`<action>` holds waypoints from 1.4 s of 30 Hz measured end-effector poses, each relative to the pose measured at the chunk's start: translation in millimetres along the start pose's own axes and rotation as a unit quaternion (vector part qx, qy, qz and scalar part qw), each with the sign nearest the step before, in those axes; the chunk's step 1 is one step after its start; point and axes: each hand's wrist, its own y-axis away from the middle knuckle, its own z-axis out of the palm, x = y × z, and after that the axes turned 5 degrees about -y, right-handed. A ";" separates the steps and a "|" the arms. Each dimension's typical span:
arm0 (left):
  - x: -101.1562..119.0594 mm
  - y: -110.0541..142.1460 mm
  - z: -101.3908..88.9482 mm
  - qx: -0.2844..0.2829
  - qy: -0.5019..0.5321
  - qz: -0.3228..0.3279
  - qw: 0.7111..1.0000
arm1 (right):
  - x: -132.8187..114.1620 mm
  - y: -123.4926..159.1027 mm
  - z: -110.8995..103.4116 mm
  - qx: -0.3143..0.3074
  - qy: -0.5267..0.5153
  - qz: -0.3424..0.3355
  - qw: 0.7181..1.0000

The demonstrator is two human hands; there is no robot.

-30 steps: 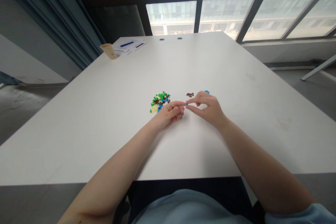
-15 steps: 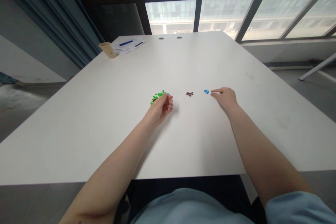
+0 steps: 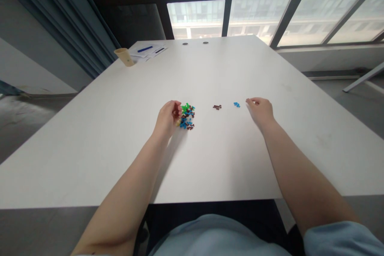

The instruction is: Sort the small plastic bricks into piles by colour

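Reaching over the table (image 3: 228,164), the left hand (image 3: 166,118) sits curled at the left edge of the heap of tiny bricks (image 3: 187,117), its fingers bent down so that their tips touch it. The curl looks like a hand closing on a piece, but the fingers hide whatever lies under them, so I cannot tell whether it is grasping anything or only clenched beside the heap. A yellow brick (image 3: 179,122) shows just by the fingertips. The heap is a loose, flat scatter of green, blue, brown and yellow bits, all mixed, with no order inside it. To its right lie two small groups, apart from it and from each other: brown bricks (image 3: 217,107) nearer, blue bricks (image 3: 237,105) farther off. Each group holds one colour, which reads as deliberate placing, with bare table between them keeping the colours from mixing. The right hand (image 3: 260,111) rests just beyond the blue group, its fingers (image 3: 250,101) loosely bent, and looks released, with no piece showing in them. Far off near the table's corner stand a paper cup (image 3: 124,57) and papers (image 3: 147,52)
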 end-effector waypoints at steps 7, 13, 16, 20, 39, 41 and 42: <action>-16.4 -6.9 -15.0 -0.051 -0.411 0.225 0.882 | -44.0 26.5 -3.8 -0.108 0.009 -0.099 0.989; -26.2 -8.9 -15.2 -0.068 -0.498 0.203 0.841 | -67.0 55.8 12.1 -0.244 -0.005 -0.186 0.952; -28.9 -10.1 -15.2 -0.072 -0.450 0.187 0.870 | -68.2 61.0 15.5 -0.264 -0.002 -0.191 0.945; -31.8 -10.6 -14.0 -0.082 -0.404 0.179 0.893 | -68.0 59.9 13.8 -0.265 0.001 -0.191 0.945; -22.2 14.3 16.8 -0.223 -0.137 0.029 0.965 | -66.3 58.8 14.9 -0.272 0.002 -0.202 0.941; -19.1 20.5 21.8 -0.234 -0.062 -0.005 0.970 | -67.5 59.1 14.6 -0.270 0.005 -0.204 0.941; -17.3 23.8 23.9 -0.240 -0.029 -0.025 0.970 | -68.0 59.3 14.4 -0.268 0.007 -0.203 0.942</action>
